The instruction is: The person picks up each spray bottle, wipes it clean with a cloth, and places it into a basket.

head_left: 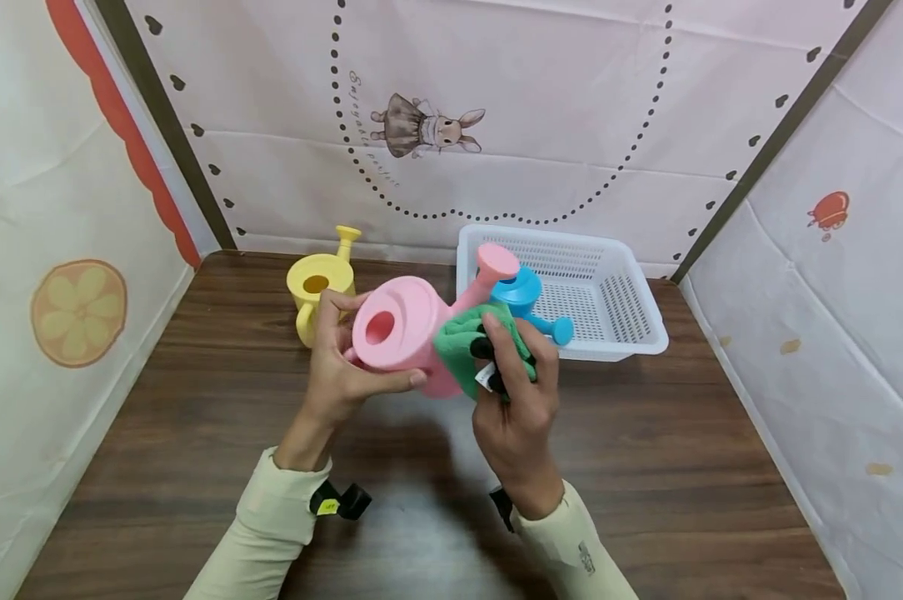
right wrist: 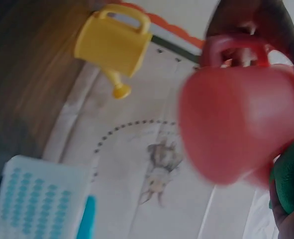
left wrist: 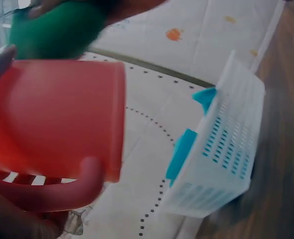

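A pink plastic watering can (head_left: 425, 321), raised above the table (head_left: 684, 467), looks light, stiff, perhaps slippery, best held by its handle (left wrist: 69, 194); the left hand (head_left: 335, 367) grips it with curled fingers; the right hand (head_left: 522, 400) pinches a soft green cloth (head_left: 459, 342) against it; beyond stand a white perforated plastic basket (head_left: 650, 333), crowding the spout (head_left: 476, 292), a yellow plastic watering can (head_left: 335, 271) and, inside the basket, a blue plastic watering can (head_left: 519, 290).

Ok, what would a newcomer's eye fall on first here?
Probably the pink watering can, held above the table in the left hand, with the right hand holding a green cloth at its side. Then the blue watering can in the white basket behind, and the yellow watering can toward the table's back left.
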`<move>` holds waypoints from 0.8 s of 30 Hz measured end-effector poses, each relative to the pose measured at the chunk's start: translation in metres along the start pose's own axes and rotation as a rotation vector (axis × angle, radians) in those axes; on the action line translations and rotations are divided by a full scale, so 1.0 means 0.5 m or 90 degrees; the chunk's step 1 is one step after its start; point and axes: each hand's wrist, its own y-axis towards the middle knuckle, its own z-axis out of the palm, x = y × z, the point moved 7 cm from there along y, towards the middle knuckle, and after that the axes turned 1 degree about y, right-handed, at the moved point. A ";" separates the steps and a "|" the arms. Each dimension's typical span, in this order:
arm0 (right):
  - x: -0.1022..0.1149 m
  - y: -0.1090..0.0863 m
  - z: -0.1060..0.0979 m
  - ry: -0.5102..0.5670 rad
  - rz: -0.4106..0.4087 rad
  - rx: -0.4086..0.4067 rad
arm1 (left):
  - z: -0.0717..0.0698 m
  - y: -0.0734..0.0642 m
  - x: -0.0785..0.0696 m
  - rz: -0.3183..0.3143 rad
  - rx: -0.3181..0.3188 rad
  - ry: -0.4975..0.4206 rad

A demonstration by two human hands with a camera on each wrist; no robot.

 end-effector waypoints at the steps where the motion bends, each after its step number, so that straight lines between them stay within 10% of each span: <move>1: 0.003 0.005 0.006 0.002 -0.005 0.003 | 0.003 -0.002 0.003 -0.003 0.002 -0.010; 14: -0.031 -0.034 0.000 -0.056 -0.050 0.005 | 0.011 0.010 0.002 -0.064 -0.035 -0.087; 24: -0.030 -0.014 0.010 -0.037 0.006 -0.019 | 0.054 -0.002 0.009 -0.094 0.105 0.035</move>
